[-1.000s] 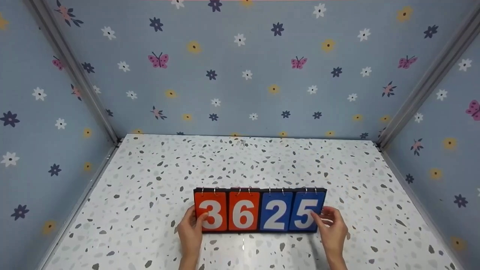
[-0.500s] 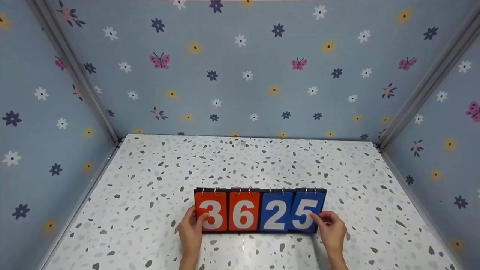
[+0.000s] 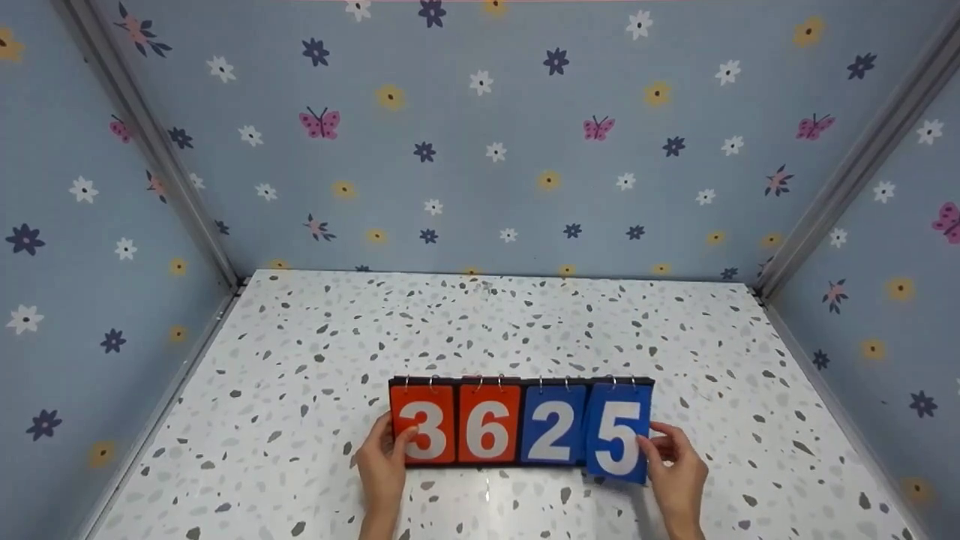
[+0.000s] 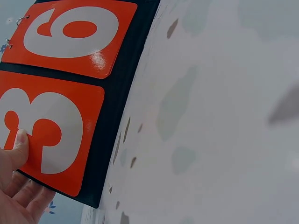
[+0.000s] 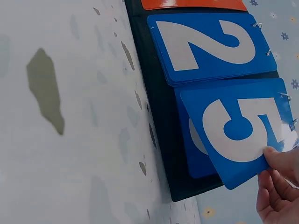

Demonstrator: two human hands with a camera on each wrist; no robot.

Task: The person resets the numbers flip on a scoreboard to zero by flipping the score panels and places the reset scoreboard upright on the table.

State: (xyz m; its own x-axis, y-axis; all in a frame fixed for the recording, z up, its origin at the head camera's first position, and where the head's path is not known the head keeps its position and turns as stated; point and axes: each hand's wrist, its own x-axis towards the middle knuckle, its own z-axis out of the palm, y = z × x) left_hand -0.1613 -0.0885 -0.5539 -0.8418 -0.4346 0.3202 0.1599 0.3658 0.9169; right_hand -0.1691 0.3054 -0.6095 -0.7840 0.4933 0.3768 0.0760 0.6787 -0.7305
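Observation:
A black flip scoreboard point(image 3: 487, 466) stands on the tabletop, showing red cards 3 point(image 3: 442, 401) and 6 point(image 3: 488, 391), then blue cards 2 point(image 3: 553, 392) and 5 point(image 3: 619, 435). My left hand point(image 3: 381, 465) grips its left end, thumb on the 3 card and fingers behind the board. My right hand point(image 3: 677, 472) pinches the edge of the 5 card, which is lifted away from the board. Under it, the right wrist view shows part of another blue card point(image 5: 198, 156) with a white numeral mostly hidden. Metal rings point(image 5: 286, 96) hold the cards along the top.
The white speckled tabletop point(image 3: 480, 322) spreads around the scoreboard. Blue panels with flowers and butterflies stand at the back point(image 3: 480, 180), left and right, joined by grey corner posts point(image 3: 150, 150).
My right hand has moved slightly right and pulled the 5 card forward off the board, so its lower edge now hangs past the board's bottom. My left hand has stayed in place.

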